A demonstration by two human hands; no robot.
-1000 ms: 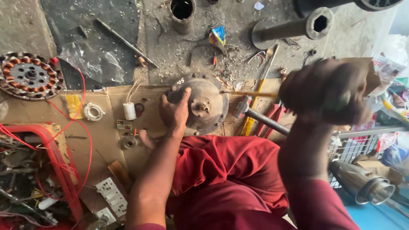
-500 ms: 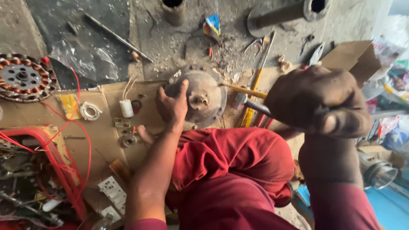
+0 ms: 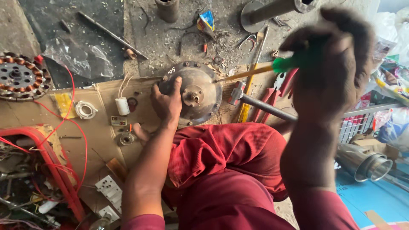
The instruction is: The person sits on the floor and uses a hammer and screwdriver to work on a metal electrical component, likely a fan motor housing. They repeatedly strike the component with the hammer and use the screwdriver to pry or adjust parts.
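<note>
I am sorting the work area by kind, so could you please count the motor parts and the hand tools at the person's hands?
Round motor housings: 1, the grey housing under the left hand
Wound copper stators: 1, the stator at far left
Screwdrivers: 1, the green-handled screwdriver in the right hand
Hammers: 1, the hammer beside the housing
Total: 4

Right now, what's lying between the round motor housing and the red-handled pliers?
In the head view, a hammer lies between the round motor housing and the red-handled pliers, its head beside the housing's rim.
</note>
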